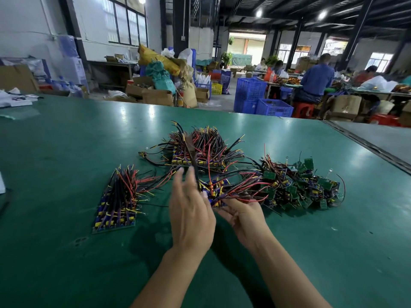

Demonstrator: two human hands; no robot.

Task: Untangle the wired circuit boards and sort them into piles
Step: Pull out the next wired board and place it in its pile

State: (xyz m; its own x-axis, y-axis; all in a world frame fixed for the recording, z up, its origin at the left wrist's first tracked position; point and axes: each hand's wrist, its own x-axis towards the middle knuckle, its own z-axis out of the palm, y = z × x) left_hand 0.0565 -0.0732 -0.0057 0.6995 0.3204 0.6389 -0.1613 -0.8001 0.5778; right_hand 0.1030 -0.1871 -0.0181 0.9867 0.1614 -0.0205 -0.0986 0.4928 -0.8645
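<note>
On the green table [66,152] lie three groups of wired circuit boards. A neat stack [117,205] sits at the left, its red and black wires pointing away from me. A second ordered pile [200,150] lies farther back at the centre. A tangled heap [300,185] of green boards spreads at the right. My right hand [242,213] grips a small bunch of wired boards [219,192] pulled from the heap's left edge. My left hand [191,207] hovers beside the bunch with straight fingers, and a blurred dark wire [192,152] rises in front of its fingertips.
White items [15,98] lie at the table's far left corner. A grey strip [378,138] borders the table at the right. Beyond it stand blue crates [262,98], cardboard boxes, sacks, and people seated at other benches [315,81].
</note>
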